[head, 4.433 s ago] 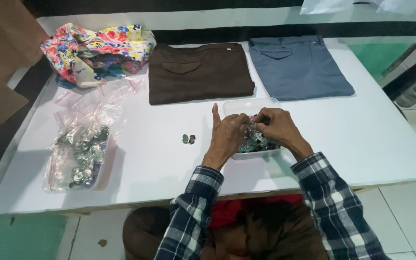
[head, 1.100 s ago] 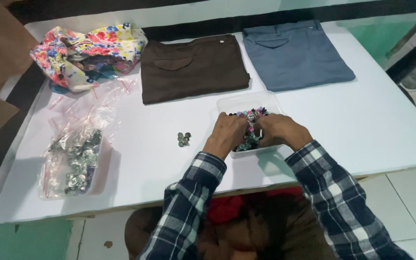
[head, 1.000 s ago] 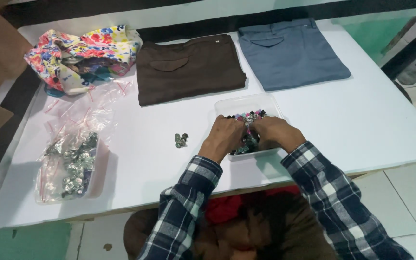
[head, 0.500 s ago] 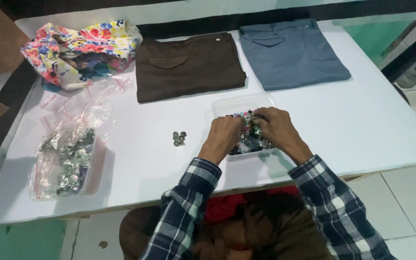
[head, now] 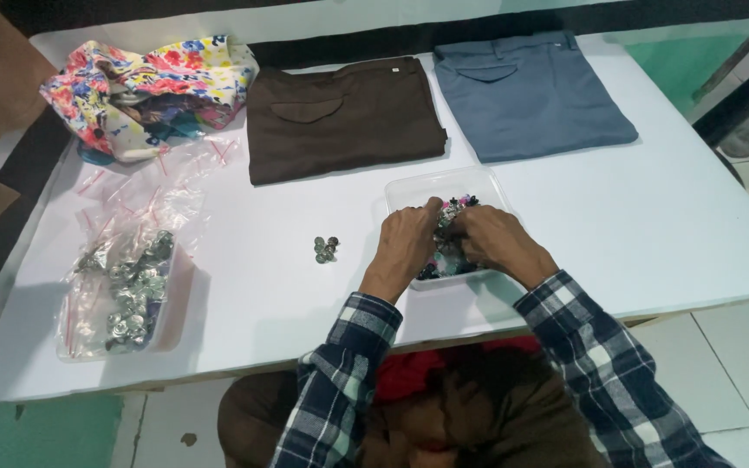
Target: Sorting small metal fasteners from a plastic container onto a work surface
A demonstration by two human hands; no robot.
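Clear tray [head: 409,186] sits on the white surface [head: 652,225] right in front of me, just below the folded brown trousers and grey-blue trousers. It's a shallow see-through plastic rectangle, part-filled with a heap of small mixed-colour buttons [head: 454,208], dark, silvery and a few pinkish ones.

My left hand [head: 405,247] and right hand [head: 491,238] are both down over the tray, knuckles up, touching the heap. Fingers on both are curled in and meet over the buttons in the middle; I see them pinched together, but whether they actually grip a button I cannot tell, the pieces are too small and the backs of my hands cover the contact point.

Hidden: near half of the tray and most of its contents sit under my hands. Individual button shapes are not resolvable.

Around: a small cluster of loose metal buttons [head: 326,250] lies on the bare surface to the left of the tray, near my left hand but apart from it. Further left, well apart, a clear zip bag [head: 123,286] full of silvery buttons, with more empty red-striped bags [head: 158,186] spread above it. Floral cloth bundle [head: 145,91] in the far left corner. Brown trousers [head: 344,117] and grey-blue trousers [head: 526,95] lie flat side by side along the far edge. Nothing stands between my hands and the tray.
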